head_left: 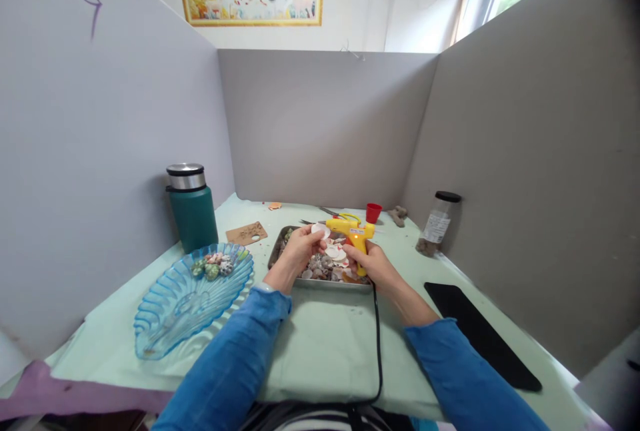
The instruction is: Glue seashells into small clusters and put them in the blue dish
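My right hand [376,264] is wrapped round the grip of a yellow glue gun [351,230], its nozzle pointing left. My left hand [299,246] pinches a small white shell [320,230] right at the nozzle tip. Both hands hover over a metal tray [277,251] filled with several shells [327,265]. The gun's black cord [377,344] runs down toward me across the green table cover.
A blue shell-shaped glass dish [185,301] with a few shells stands at the left, a green flask [191,207] behind it. A red cup [373,212], a clear jar [437,223], a brown card [246,233] and a black mat [480,334] lie around. Grey partitions enclose the table.
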A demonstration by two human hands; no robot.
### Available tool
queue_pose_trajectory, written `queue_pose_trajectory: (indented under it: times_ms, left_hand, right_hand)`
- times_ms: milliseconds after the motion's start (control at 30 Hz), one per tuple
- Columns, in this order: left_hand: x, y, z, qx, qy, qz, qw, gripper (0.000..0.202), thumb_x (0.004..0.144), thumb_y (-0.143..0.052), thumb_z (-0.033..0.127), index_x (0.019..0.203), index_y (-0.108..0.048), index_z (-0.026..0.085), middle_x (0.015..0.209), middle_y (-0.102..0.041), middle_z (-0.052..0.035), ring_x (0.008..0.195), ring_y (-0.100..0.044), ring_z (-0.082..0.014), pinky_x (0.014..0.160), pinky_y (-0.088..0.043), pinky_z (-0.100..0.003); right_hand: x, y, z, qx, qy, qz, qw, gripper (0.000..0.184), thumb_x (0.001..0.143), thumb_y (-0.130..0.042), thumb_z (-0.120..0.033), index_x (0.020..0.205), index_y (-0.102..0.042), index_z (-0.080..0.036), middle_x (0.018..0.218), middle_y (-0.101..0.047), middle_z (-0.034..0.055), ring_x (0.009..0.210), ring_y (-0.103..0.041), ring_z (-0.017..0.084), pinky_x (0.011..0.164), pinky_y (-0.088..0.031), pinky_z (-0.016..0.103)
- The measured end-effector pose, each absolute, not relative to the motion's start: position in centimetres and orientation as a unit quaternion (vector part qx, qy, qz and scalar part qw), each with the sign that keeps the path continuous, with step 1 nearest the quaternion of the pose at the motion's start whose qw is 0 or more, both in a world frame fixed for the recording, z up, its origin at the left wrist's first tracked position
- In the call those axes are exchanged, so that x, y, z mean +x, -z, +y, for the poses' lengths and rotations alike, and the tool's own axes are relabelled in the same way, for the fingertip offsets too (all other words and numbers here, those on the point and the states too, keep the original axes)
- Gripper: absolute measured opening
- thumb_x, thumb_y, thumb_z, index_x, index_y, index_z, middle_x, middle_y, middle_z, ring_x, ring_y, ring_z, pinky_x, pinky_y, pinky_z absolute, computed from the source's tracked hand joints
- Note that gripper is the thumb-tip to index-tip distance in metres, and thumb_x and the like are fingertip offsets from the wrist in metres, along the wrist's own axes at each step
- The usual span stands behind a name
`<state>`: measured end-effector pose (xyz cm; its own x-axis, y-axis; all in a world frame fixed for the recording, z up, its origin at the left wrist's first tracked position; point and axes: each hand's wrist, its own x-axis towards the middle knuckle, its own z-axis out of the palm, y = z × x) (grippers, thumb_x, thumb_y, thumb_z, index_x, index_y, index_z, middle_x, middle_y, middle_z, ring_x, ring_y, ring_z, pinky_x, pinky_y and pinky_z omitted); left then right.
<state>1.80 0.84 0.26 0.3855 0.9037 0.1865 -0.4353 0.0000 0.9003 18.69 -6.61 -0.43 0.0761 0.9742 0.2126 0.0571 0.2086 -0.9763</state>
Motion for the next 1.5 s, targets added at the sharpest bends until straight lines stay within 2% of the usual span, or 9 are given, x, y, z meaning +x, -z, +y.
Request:
queue_pose_trajectory:
  times_ms: [167,333,633,1067,1300,1500]
  left_hand:
    - [1.74,-0.15,0.93,0.502,-0.505,0.221,0.666,0.037,0.058,-0.087,0.033,0.079,-0.067,0.009,0.062,-0.064,-0.0025,0.052,-0.055,-0.0090,0.053,-0.044,-0.022]
    - [1.78,-0.31,0.86,0.504,-0.501,0.224,0.667,0.039,0.060,-0.087,0.037,0.078,-0.067,0.009,0.059,-0.062,-0.0012,0.049,-0.053,-0.0085,0.047,-0.039,-0.021]
    - [1.93,-0.44,0.70,0.510,-0.510,0.234,0.652,0.033,0.059,-0.086,0.030,0.075,-0.068,0.008,0.057,-0.060,-0.0009,0.049,-0.051,-0.0081,0.048,-0.039,-0.021]
    - [1.67,-0.28,1.46,0.463,-0.530,0.245,0.666,0.023,0.064,-0.081,0.022,0.075,-0.065,0.010,0.051,-0.057,0.0010,0.045,-0.050,-0.0075,0.048,-0.040,-0.020]
    - [1.60,-0.31,1.49,0.455,-0.538,0.255,0.662,0.025,0.062,-0.083,0.023,0.069,-0.061,0.012,0.050,-0.056,0.0016,0.043,-0.048,-0.0073,0.047,-0.039,-0.020]
    - [1.69,-0.55,1.09,0.462,-0.523,0.259,0.668,0.024,0.060,-0.083,0.021,0.072,-0.065,0.010,0.052,-0.057,0.0008,0.044,-0.048,-0.0065,0.046,-0.037,-0.020]
  right_hand:
    - [18.49,0.16,-6.88,-0.470,-0.416,-0.540,0.561,0.044,0.068,-0.076,-0.057,0.069,-0.053,-0.020,0.047,-0.051,-0.0045,0.043,-0.043,0.009,0.046,-0.035,0.025]
    - [18.41,0.05,-6.90,-0.472,-0.419,-0.527,0.569,0.044,0.068,-0.077,-0.057,0.076,-0.056,-0.019,0.047,-0.052,-0.0050,0.043,-0.044,0.010,0.046,-0.036,0.025]
    - [18.33,-0.11,-6.98,-0.471,-0.412,-0.536,0.566,0.043,0.068,-0.076,-0.057,0.069,-0.054,-0.020,0.046,-0.051,-0.0044,0.044,-0.043,0.010,0.048,-0.036,0.025]
    - [18.50,0.27,-6.67,-0.475,-0.408,-0.514,0.587,0.041,0.067,-0.078,-0.054,0.076,-0.058,-0.019,0.051,-0.052,-0.0048,0.047,-0.045,0.010,0.048,-0.038,0.026]
    - [18.77,0.52,-6.59,-0.474,-0.416,-0.531,0.566,0.041,0.069,-0.077,-0.054,0.070,-0.055,-0.019,0.048,-0.051,-0.0046,0.045,-0.044,0.010,0.048,-0.038,0.025]
    - [18.73,0.41,-6.60,-0.476,-0.403,-0.524,0.580,0.043,0.069,-0.078,-0.055,0.065,-0.054,-0.020,0.048,-0.050,-0.0041,0.046,-0.043,0.010,0.048,-0.038,0.025]
